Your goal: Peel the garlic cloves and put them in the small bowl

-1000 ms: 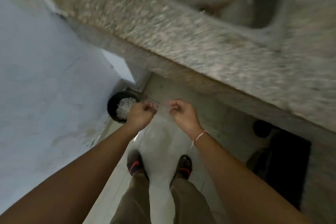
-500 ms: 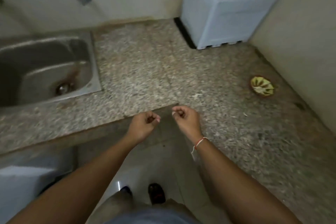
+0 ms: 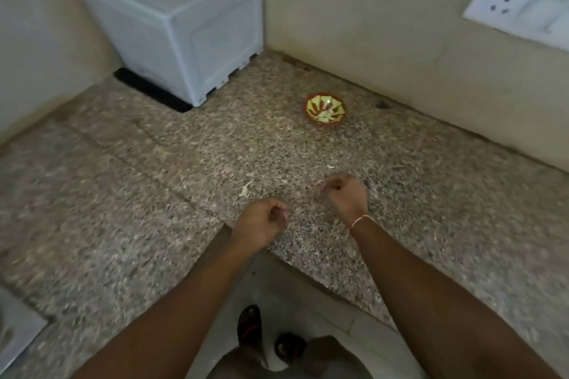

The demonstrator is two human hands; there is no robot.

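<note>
Head view: left hand (image 3: 261, 221) and right hand (image 3: 346, 194) both over speckled worktop (image 3: 154, 194) edge, fingers clenched; anything pinched inside, cannot tell. Small bowl (image 3: 324, 109) sits well ahead near wall, pale pieces inside, probably peeled cloves. Peel scrap (image 3: 245, 189) lies between hands and white box (image 3: 178, 24).

- The small bowl (image 3: 325, 108) stands upright on the speckled stone counter (image 3: 123, 194), near the wall, well beyond the curled fingers of the right hand (image 3: 346, 194). It is orange outside, with a yellow-green inside that carries dark stripes.
- Some pale pieces lie inside the bowl; whether they are garlic cloves is not clear.
- A pale scrap of peel (image 3: 245, 189) lies on the counter, just beyond the fingers of the left hand (image 3: 261, 221).
</note>
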